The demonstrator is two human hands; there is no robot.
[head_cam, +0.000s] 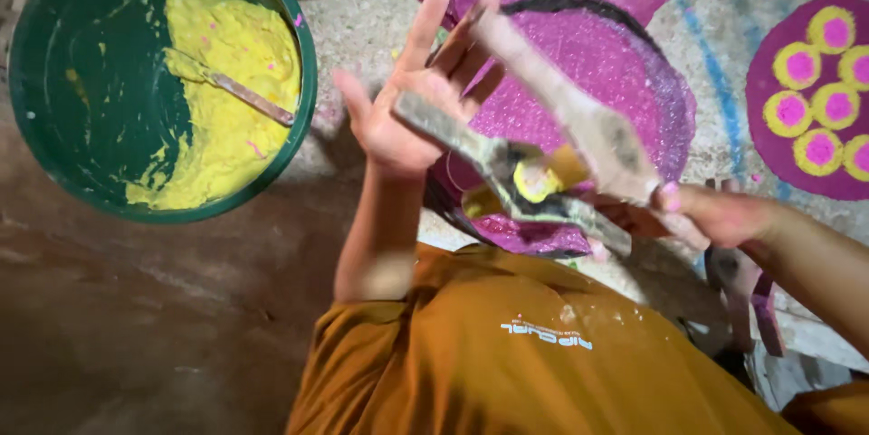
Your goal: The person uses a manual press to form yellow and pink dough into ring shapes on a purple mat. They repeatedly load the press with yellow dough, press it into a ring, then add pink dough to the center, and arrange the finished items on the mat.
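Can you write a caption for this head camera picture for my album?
Right hand holds grey tongs gripping a yellow lump over the open left hand, beside a green tub of yellow paste.

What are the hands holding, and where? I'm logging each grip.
The right hand grips two flat, paste-crusted sticks by their lower ends, a yellow lump between them. The left hand is open, holding nothing.

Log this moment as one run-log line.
left hand: open, palm up, touching grey tool arm | right hand: gripping scissor-like tool holding yellow lump | green tub: yellow paste, stick
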